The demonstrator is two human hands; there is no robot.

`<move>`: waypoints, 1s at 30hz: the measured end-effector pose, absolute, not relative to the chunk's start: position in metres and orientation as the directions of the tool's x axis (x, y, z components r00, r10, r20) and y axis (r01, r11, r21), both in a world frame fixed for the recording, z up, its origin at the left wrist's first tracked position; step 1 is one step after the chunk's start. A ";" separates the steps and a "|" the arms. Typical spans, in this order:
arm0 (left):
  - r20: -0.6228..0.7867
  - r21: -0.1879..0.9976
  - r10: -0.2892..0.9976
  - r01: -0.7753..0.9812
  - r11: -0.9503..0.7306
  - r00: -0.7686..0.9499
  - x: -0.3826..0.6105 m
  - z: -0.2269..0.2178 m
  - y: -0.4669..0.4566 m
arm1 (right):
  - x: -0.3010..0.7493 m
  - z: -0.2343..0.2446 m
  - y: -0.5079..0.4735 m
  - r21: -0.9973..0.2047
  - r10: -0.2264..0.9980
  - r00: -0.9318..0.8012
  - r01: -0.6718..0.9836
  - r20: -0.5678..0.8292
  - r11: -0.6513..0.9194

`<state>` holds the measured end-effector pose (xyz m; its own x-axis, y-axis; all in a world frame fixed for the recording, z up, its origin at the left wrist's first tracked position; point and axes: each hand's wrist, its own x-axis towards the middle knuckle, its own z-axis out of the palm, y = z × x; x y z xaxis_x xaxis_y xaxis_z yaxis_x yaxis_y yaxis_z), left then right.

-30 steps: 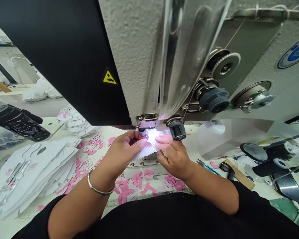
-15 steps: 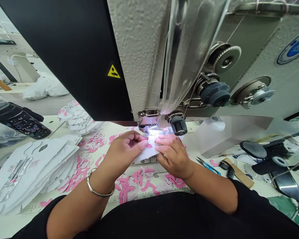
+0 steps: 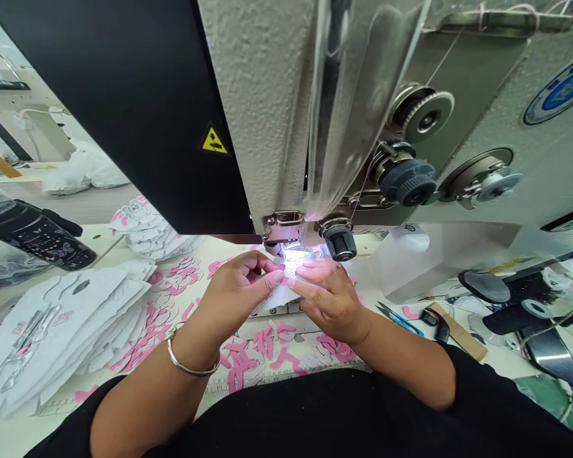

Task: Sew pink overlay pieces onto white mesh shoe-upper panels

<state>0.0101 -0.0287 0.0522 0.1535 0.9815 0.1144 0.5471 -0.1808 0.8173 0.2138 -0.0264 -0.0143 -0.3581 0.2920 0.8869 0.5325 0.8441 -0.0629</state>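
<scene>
A white textured fabric piece (image 3: 277,296) lies under the lit needle area of a sewing machine (image 3: 286,222). My left hand (image 3: 243,283) pinches its left edge between thumb and forefinger. From the other side, my right hand (image 3: 332,296) presses on the fabric with its fingers bent, the index fingertip close to my left thumb. A small pink patch shows on the fabric by the fingertips. The needle itself is lost in the glare. Small pink cut-outs (image 3: 241,366) lie scattered on the table in front of and left of my hands.
Stacked white fabric panels (image 3: 100,305) stand at the left, with a smaller stack (image 3: 148,229) behind. A dark patterned bottle (image 3: 42,232) lies further left. Blue thread snips (image 3: 401,320) and a black-handled tool (image 3: 435,323) are on the right. The machine head overhangs my hands.
My right index finger has moved left and down over the fabric, toward my left thumb. My left hand keeps its pinch. The view has shifted slightly.
</scene>
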 end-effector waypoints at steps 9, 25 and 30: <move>0.098 0.864 0.979 0.473 -0.172 0.178 0.009 0.046 -0.027 | 0.213 -0.014 -0.027 -0.063 0.287 -0.354 0.527 0.890 0.847; 0.017 1.000 0.983 -0.002 -0.017 0.181 0.019 0.037 -0.021 | 0.213 -0.008 -0.028 -0.094 0.307 -0.340 0.519 0.889 0.849; -0.101 0.991 0.957 -0.056 0.120 0.271 0.020 0.038 -0.022 | 0.214 -0.007 -0.028 -0.090 0.291 -0.342 0.498 0.893 0.862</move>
